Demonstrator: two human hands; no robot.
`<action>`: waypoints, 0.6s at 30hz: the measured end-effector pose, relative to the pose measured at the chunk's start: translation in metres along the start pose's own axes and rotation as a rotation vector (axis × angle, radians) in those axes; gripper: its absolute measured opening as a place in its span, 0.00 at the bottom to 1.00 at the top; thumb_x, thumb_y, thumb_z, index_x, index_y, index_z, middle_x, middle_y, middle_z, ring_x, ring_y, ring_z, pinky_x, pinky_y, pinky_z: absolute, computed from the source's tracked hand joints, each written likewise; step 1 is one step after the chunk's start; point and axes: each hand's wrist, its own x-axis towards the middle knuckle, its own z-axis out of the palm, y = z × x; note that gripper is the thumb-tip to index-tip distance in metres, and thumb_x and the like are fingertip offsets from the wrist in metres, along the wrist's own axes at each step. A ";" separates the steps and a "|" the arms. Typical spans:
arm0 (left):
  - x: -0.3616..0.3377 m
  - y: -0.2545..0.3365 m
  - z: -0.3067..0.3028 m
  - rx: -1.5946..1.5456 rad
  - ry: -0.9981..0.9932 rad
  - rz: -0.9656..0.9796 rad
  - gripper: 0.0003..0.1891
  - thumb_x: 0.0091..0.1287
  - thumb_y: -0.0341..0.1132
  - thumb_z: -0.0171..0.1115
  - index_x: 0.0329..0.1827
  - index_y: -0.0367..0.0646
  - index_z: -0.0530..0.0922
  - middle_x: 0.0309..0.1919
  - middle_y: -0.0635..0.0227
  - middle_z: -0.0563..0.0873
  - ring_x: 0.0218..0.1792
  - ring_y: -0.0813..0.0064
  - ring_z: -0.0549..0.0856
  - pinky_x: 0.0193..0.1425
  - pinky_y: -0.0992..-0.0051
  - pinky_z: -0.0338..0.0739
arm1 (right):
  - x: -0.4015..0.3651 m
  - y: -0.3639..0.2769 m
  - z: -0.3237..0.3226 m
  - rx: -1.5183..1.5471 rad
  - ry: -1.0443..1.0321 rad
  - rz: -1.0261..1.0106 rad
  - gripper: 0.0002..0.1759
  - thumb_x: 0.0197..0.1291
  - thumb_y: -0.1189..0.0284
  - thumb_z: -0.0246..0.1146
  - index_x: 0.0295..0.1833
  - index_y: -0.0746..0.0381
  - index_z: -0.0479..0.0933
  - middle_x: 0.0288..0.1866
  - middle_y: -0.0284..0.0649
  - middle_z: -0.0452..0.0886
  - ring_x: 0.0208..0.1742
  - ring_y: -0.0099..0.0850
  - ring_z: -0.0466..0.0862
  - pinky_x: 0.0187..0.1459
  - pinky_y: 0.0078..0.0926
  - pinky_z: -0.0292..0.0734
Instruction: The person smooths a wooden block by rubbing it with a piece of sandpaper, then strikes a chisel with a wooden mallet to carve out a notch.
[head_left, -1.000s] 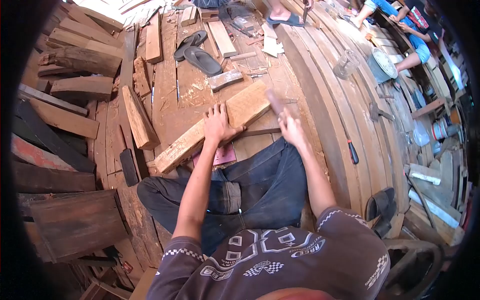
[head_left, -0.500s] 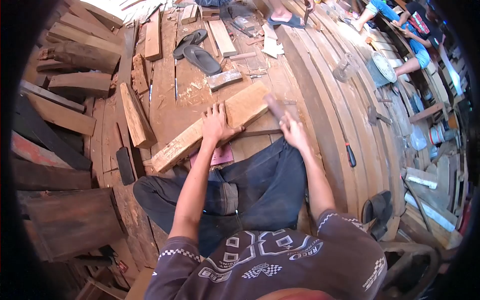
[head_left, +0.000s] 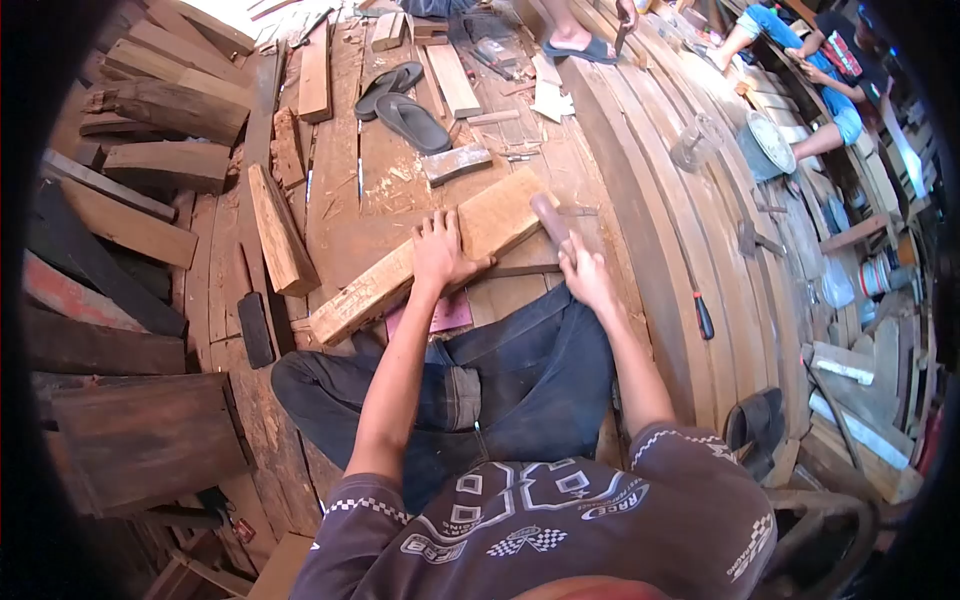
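A pale squared wooden beam (head_left: 500, 215) lies slantwise in front of my crossed legs. My left hand (head_left: 437, 258) spans it near the middle, fingers over the far edge and thumb toward the near side. In my right hand (head_left: 585, 272), closed around its lower end, is a dark, round wooden stick like a small club (head_left: 549, 216). Its upper end is right beside the beam's far right end. A thin dark piece (head_left: 578, 211) sticks out to the right behind it. Under the beam, close to my lap, a pink sheet (head_left: 440, 315) shows.
Grey sandals (head_left: 412, 122) and a short block (head_left: 458, 164) sit beyond the beam. Timber pieces (head_left: 165, 165) are piled left. To the right are a screwdriver (head_left: 703, 316), a hammer (head_left: 757, 240) and a bucket (head_left: 765, 145). Another person (head_left: 835, 75) sits at the upper right.
The round stick, blurred before, now shows more sharply beside the beam's end. My left hand stays on the beam, and the whole view has shifted slightly.
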 end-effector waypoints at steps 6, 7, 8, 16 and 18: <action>0.002 0.002 -0.006 -0.038 -0.090 -0.024 0.65 0.45 0.75 0.72 0.78 0.34 0.62 0.71 0.48 0.73 0.72 0.49 0.72 0.75 0.48 0.63 | 0.037 0.017 0.019 0.047 0.195 -0.059 0.31 0.73 0.57 0.57 0.77 0.55 0.64 0.43 0.67 0.85 0.49 0.66 0.85 0.52 0.63 0.80; 0.002 0.004 -0.004 -0.037 -0.083 -0.021 0.65 0.45 0.75 0.72 0.77 0.34 0.62 0.70 0.48 0.73 0.71 0.49 0.72 0.75 0.48 0.63 | 0.039 0.011 0.014 0.038 0.163 -0.030 0.30 0.73 0.57 0.56 0.76 0.55 0.64 0.43 0.67 0.85 0.49 0.66 0.85 0.52 0.62 0.80; 0.001 0.004 -0.004 -0.033 -0.072 -0.021 0.65 0.44 0.75 0.73 0.77 0.34 0.63 0.70 0.48 0.73 0.71 0.49 0.72 0.75 0.48 0.63 | 0.041 0.004 0.006 0.032 0.133 -0.006 0.30 0.73 0.57 0.56 0.76 0.56 0.64 0.43 0.68 0.85 0.49 0.66 0.85 0.52 0.62 0.80; 0.004 -0.005 0.004 -0.014 -0.013 0.015 0.67 0.43 0.78 0.72 0.79 0.36 0.61 0.67 0.52 0.75 0.67 0.49 0.74 0.72 0.48 0.66 | 0.009 0.013 -0.018 0.058 0.028 -0.030 0.32 0.71 0.58 0.59 0.76 0.58 0.66 0.53 0.69 0.82 0.56 0.64 0.84 0.59 0.56 0.79; 0.004 -0.004 0.006 -0.015 -0.033 0.019 0.68 0.42 0.78 0.71 0.79 0.36 0.61 0.67 0.53 0.75 0.67 0.49 0.74 0.72 0.49 0.66 | 0.016 0.022 -0.012 0.080 0.046 -0.058 0.32 0.71 0.58 0.60 0.76 0.60 0.67 0.57 0.68 0.81 0.59 0.62 0.83 0.62 0.54 0.78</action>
